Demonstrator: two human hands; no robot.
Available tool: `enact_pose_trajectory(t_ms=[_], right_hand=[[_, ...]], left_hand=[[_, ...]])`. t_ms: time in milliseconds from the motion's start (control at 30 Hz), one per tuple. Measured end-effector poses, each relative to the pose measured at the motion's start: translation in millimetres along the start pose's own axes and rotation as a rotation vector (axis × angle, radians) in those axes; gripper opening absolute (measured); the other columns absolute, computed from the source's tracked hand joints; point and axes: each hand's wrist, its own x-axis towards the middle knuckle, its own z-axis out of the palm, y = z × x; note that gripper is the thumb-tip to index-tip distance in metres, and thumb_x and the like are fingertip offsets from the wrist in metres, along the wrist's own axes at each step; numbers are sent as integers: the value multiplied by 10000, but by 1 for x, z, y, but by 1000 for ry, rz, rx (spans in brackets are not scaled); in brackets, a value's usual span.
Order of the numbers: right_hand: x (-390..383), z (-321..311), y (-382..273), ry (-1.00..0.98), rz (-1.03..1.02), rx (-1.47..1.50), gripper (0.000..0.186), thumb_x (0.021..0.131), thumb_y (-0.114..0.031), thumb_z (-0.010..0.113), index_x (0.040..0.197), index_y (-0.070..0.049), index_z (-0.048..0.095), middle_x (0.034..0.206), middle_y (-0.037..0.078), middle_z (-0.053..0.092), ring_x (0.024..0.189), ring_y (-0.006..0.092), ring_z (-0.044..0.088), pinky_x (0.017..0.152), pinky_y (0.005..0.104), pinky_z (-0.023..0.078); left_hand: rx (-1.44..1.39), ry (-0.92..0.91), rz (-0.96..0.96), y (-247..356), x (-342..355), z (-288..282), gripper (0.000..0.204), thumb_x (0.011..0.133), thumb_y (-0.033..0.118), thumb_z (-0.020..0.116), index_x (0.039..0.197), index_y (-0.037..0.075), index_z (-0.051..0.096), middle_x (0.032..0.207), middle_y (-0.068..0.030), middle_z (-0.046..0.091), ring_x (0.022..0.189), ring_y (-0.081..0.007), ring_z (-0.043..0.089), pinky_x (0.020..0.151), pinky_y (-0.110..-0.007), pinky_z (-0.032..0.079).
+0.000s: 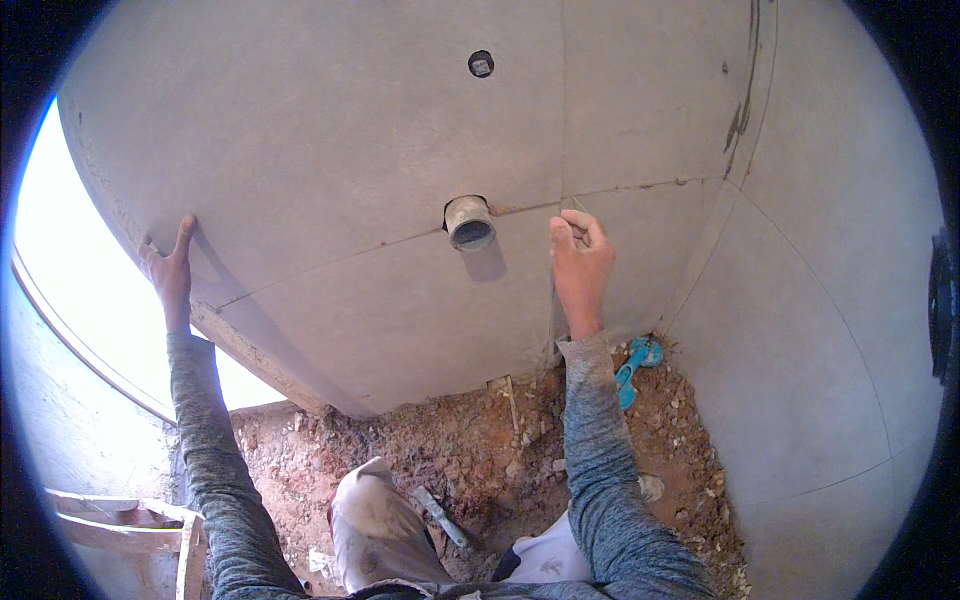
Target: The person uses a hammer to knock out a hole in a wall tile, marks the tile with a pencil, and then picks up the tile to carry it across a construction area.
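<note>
My left hand (172, 262) rests on the grey tiled wall (330, 120) near its left edge, thumb and fingers apart. My right hand (580, 265) is closed in a pinch against the wall at a seam, right of a protruding pipe stub (470, 223); a thin item shows at its fingertips, too small to name. A small dark round hole (481, 64) is higher in the wall.
A turquoise tool (632, 368) lies by the wall's foot on rubbly soil (510, 420), with a metal tool (440, 515) between my legs. A bright opening is at left, above a wooden frame (120, 535). An adjoining wall (810, 400) stands at right.
</note>
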Motion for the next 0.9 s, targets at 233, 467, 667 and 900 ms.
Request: enact_pose_trajectory(t_ms=[233,467,667,900], right_hand=[[0,1,3,7,-43,3,203,812,-110,630,957,30,610,864,113,654,780,174,629,706,287,500],[-2,3,-2,12,-20,27,201,803,-101,635,952,30,609,858,109,653,762,167,627,694,279,500],[-3,5,-2,12,-32,36,198,804,-100,636,956,24,608,854,103,651,745,157,620,679,279,499],[-5,10,-2,-2,-47,52,192,808,-96,642,957,19,608,829,87,640,721,134,609,652,268,496]], left_hand=[[17,2,-1,0,1,1,1161,610,690,683,1317,-138,280,1349,-313,295,1284,-410,280,1054,-483,258],[10,13,23,1,0,0,1173,595,696,688,1314,-137,283,1335,-319,311,1280,-423,281,1053,-490,257],[-2,-6,-2,3,-1,-1,1172,602,702,677,1319,-133,274,1336,-321,312,1279,-430,278,1055,-492,254],[6,11,16,-5,3,3,1170,601,702,679,1328,-119,270,1335,-324,314,1278,-427,283,1050,-481,269]])
